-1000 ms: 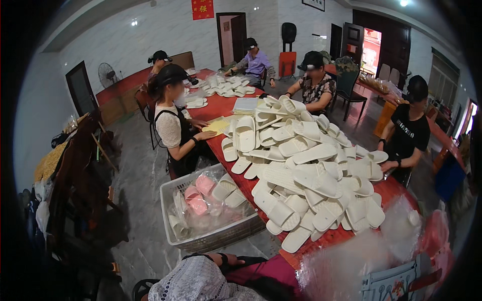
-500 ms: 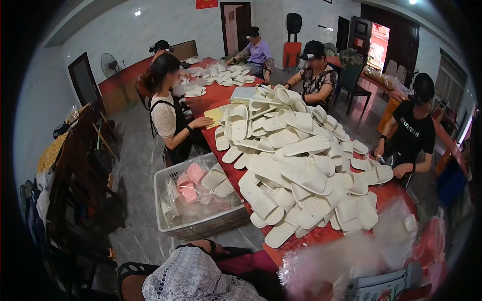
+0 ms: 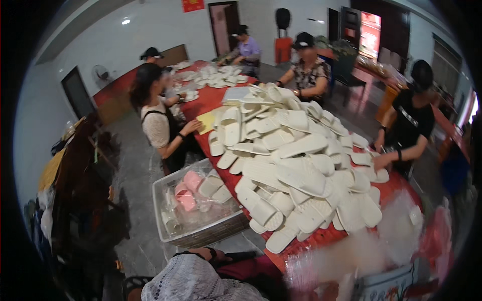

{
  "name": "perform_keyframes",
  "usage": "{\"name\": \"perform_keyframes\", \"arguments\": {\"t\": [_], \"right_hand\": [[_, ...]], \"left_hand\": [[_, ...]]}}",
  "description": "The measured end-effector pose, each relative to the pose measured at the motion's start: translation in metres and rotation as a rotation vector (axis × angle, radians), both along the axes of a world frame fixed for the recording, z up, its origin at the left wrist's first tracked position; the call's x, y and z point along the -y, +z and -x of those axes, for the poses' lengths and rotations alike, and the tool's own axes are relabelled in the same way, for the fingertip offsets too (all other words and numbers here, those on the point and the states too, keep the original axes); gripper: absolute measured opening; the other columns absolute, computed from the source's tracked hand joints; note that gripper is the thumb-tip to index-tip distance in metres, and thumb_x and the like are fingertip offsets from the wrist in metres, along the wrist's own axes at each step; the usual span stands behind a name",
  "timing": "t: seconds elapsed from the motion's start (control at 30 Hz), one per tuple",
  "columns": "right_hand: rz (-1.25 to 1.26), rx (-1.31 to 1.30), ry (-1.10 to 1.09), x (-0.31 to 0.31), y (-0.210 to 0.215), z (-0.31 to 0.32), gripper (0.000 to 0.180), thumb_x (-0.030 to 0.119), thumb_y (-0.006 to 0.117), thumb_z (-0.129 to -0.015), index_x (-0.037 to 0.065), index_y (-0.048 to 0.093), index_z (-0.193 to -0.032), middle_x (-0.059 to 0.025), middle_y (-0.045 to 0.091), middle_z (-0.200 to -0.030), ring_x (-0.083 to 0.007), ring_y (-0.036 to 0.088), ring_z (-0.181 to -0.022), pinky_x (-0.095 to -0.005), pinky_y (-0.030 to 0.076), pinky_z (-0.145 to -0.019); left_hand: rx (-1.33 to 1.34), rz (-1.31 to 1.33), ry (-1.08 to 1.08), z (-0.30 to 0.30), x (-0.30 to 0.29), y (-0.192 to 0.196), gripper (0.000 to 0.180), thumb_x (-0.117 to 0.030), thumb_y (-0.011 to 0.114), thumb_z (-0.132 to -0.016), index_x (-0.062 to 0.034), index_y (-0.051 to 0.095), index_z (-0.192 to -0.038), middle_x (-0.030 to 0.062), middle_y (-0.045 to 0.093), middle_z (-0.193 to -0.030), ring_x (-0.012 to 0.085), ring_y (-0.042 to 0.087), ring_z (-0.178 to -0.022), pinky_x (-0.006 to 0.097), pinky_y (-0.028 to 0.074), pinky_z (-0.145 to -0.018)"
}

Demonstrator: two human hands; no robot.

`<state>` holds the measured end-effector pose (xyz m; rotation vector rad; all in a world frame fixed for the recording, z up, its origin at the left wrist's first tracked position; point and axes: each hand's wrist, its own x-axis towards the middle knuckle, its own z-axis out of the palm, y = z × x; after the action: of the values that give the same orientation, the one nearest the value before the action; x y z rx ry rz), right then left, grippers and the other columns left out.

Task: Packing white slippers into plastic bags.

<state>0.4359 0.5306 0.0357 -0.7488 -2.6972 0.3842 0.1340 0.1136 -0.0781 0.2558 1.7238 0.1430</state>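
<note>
At the lower edge is my left arm in a white patterned sleeve, a dark band on the wrist. My left hand (image 3: 224, 255) rests low beside the table, near a grey plastic crate (image 3: 193, 240); its fingers are lost in shadow. My right hand does not show. A large heap of cream slippers (image 3: 304, 180) covers much of the red table (image 3: 203, 104). Clear plastic bags (image 3: 334, 258) lie blurred at the table's near end. A pinkish patch through them is too blurred to name. Inside the crate are pink slippers (image 3: 190, 189) and cream slippers in clear wrapping.
On the left a co-worker rests a hand on a yellow sheet (image 3: 206, 122). Another at the right handles slippers at the table's edge. Several others sit farther along, by a second slipper pile (image 3: 218, 75). A pink bag (image 3: 436, 233) stands near right; dark wooden furniture lines the left.
My view has turned slightly, so the far people and furniture sit farther left. The right-hand co-worker's hand has moved to the slippers at the edge. My left arm stays about the same.
</note>
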Motion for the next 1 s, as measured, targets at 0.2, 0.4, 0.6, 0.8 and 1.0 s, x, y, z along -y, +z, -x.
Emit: {"name": "perform_keyframes", "arguments": {"t": [0.2,0.4,0.6,0.8,1.0], "right_hand": [[0.206,0.173,-0.192,0.001,-0.001,0.016,0.094,0.04,0.08,-0.055,0.002,0.044,-0.133,-0.0263,0.043,-0.136,-0.0434,0.042,-0.124,-0.0468,0.037,-0.103],[0.128,0.177,-0.182,0.001,-0.01,0.008,0.091,0.034,0.08,-0.055,0.002,0.044,-0.132,-0.024,0.045,-0.134,-0.0416,0.043,-0.122,-0.0464,0.037,-0.102],[0.125,0.19,-0.227,0.004,-0.012,-0.004,0.092,0.041,0.08,-0.059,0.002,0.044,-0.134,-0.025,0.044,-0.136,-0.0412,0.043,-0.124,-0.0466,0.037,-0.102],[0.094,0.173,-0.235,0.007,-0.019,0.001,0.089,0.039,0.08,-0.058,0.003,0.046,-0.132,-0.0234,0.045,-0.135,-0.0394,0.044,-0.123,-0.0461,0.038,-0.101],[0.048,0.15,-0.246,0.011,-0.017,0.002,0.087,0.04,0.081,-0.058,0.003,0.047,-0.13,-0.0231,0.048,-0.132,-0.0397,0.047,-0.119,-0.0459,0.042,-0.097]], "left_hand": [[-0.117,0.01,0.012,-0.005,0.007,0.011,0.088,-0.075,0.039,-0.083,0.0006,0.058,-0.123,0.0194,0.058,-0.124,0.0338,0.053,-0.118,0.042,0.04,-0.097],[-0.174,-0.047,-0.144,0.016,0.014,-0.016,0.085,-0.072,0.049,-0.079,0.002,0.06,-0.118,0.0216,0.059,-0.122,0.0345,0.055,-0.115,0.04,0.042,-0.096],[-0.969,-0.618,0.31,0.05,-0.06,0.107,0.038,-0.042,0.063,-0.083,-0.0051,0.065,-0.091,0.0187,0.066,-0.086,0.0363,0.064,-0.086,0.043,0.05,-0.073],[-1.295,-1.076,0.59,0.101,-0.125,0.166,0.054,-0.034,0.075,-0.075,-0.0004,0.055,-0.113,0.0157,0.064,-0.09,0.0276,0.062,-0.075,0.036,0.049,-0.069],[-0.832,-1.098,0.538,0.136,-0.182,0.167,0.046,-0.028,0.078,-0.075,-0.001,0.06,-0.108,0.0087,0.065,-0.087,0.0156,0.058,-0.074,0.028,0.047,-0.068]]}}
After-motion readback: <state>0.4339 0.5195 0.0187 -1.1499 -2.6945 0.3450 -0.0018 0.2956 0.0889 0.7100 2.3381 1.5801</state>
